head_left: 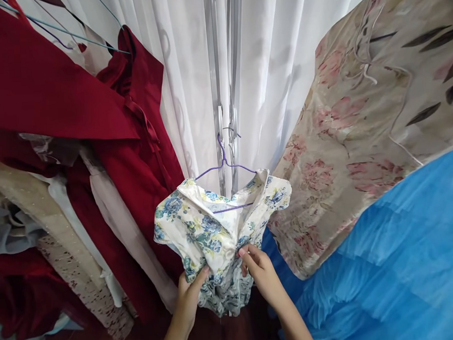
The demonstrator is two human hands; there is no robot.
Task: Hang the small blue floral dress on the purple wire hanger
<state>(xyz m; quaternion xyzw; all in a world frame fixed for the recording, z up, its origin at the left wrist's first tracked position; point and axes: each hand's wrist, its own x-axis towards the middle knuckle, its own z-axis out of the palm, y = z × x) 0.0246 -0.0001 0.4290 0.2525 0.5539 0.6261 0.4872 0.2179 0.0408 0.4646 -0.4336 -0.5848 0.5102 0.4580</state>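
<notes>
A white dress [210, 232] with blue and yellow flowers hangs in front of me on a purple wire hanger [223, 161]. Its V-shaped neckline faces me, and the hanger's lower bar shows inside the neck opening. My left hand [189, 290] grips the dress at its left side near the waist, thumb on the front of the cloth. With thumb and fingers closed, my right hand [255, 263] pinches the fabric just below the point of the neckline. The lower part of the dress falls away below the hands.
Dark red garments [135, 118] hang on the left beside beige and white ones. A beige floral cloth [323, 171] hangs on the right above a bright blue ruffled garment [381, 244]. White curtains [186, 82] with a metal pole [237, 50] stand behind. Dark floor shows below.
</notes>
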